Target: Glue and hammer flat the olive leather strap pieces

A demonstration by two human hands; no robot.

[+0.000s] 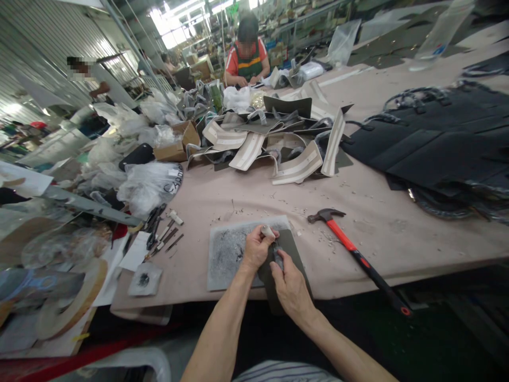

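Near the table's front edge, my left hand point(255, 248) is closed, thumb and fingers pinching a small whitish round-ended piece point(268, 231). Just to its right, my right hand point(292, 281) grips a dark strap-like part point(278, 253) that looks wrapped in clear plastic. Beneath both hands lies a flat dark olive panel point(292, 245), partly over a worn grey slab point(226, 257) with black marks and overhanging the edge. A claw hammer point(348, 241) with a red and black handle rests to the right. My fingers hide where the held parts meet.
Pale-lined panels point(254, 146) are heaped across the table, with black bags point(433, 138) at right. Punch-like rods point(165, 239) and a small white pad point(145, 279) lie at left, beside plastic bags point(149, 185). A co-worker point(246, 58) sits opposite. Small bits litter the cloth.
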